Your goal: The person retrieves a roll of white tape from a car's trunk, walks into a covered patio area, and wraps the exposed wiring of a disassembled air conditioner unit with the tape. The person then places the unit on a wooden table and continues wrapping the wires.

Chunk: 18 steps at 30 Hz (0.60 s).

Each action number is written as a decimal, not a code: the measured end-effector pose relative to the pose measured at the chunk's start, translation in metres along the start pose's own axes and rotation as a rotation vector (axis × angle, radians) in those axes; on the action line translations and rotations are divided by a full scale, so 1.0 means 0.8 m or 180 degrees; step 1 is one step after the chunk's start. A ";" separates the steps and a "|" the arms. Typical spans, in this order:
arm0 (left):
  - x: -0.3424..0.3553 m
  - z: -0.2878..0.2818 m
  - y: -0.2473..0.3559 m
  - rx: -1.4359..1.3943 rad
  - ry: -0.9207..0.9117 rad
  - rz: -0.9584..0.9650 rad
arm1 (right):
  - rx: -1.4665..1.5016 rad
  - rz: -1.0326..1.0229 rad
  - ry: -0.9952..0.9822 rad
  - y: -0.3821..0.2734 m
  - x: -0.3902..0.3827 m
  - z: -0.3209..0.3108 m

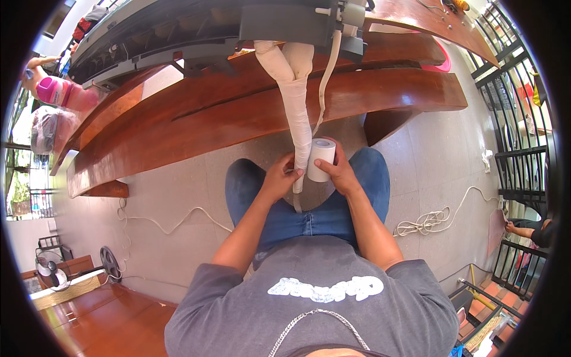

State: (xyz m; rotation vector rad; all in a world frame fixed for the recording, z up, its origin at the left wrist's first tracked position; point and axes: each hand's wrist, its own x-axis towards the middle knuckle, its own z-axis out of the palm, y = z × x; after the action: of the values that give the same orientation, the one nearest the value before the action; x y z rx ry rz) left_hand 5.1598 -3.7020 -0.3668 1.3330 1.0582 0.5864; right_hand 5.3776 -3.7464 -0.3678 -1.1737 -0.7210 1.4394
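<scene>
White tape roll [320, 171]: held nearly upright just right of the wrapped pipe [295, 119], out past the front edge of the wooden bench [208, 125].
Right hand [339, 170]: thumb and fingers clamped around the roll.
Left hand [282, 178]: thumb and fingertips together on the pipe's lower part.
Pipe covering: white tape, down from the dark grey unit [285, 24] to between blue-jeaned knees [247, 181].
Thin hose [331, 80]: beside the pipe, behind the roll at its lower end.
Coiled white cord [429, 224]: on the floor [410, 172], right of the knees.
</scene>
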 end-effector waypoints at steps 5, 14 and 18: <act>0.004 -0.015 -0.014 -0.0667 -0.0270 -0.0154 | -0.0240 0.0127 -0.0205 0.008 0.021 -0.001; 0.107 -0.001 -0.009 -0.1529 -0.0905 -0.0108 | -0.0041 0.0061 0.0129 0.019 0.018 0.010; 0.169 0.022 -0.021 -0.1573 -0.1212 0.0265 | 0.0178 0.0102 0.0280 0.026 0.009 0.010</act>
State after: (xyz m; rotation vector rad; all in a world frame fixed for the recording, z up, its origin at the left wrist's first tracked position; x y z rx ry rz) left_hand 5.2320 -3.5987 -0.4224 0.9993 0.5044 0.5805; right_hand 5.3629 -3.7429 -0.3861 -1.2022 -0.5998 1.4165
